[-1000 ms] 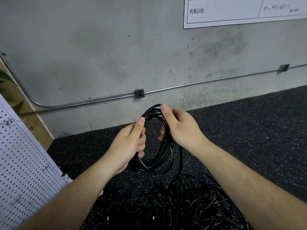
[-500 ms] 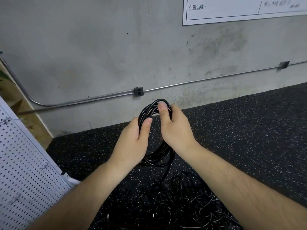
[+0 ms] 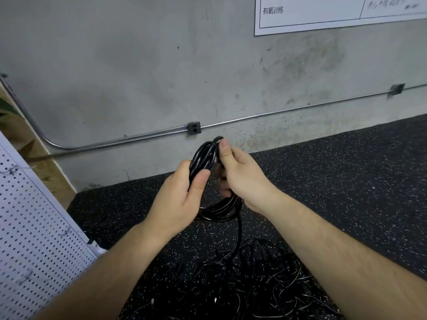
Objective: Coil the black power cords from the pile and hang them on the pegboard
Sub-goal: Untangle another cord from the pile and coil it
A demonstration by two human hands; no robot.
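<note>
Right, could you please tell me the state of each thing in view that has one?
Coiled cord: looped, held up off the floor, its tail hanging down.
Left hand: grips the coil's left side.
Right hand: pinches the coil's top.
Cord pile: tangled on the floor.
Pegboard: no cord hung on the part in view.
</note>
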